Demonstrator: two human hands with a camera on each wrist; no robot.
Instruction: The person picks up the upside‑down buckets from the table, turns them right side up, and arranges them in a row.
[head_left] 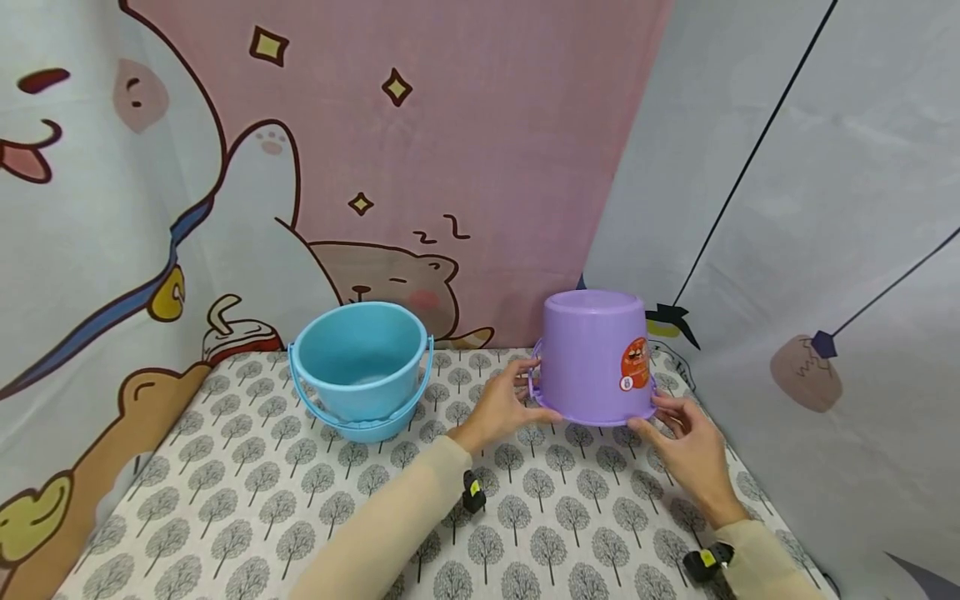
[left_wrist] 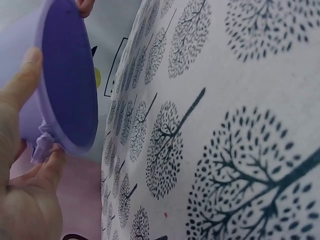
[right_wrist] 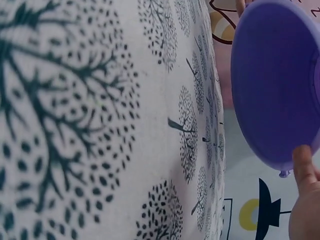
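Observation:
A purple bucket is held upside down, its base facing up and an orange-red sticker on its side. My left hand grips its rim at the left, and my right hand holds the rim at the right. In the left wrist view the thumb lies along the outer wall, with fingers around the handle joint. Both wrist views look into the hollow bucket, whose rim is raised off the cloth. The right thumb presses at the rim's edge.
A light blue bucket stands upright at the back left, its handle hanging down in front. The table is covered by a tree-print cloth. Cartoon-print curtains rise behind and at both sides.

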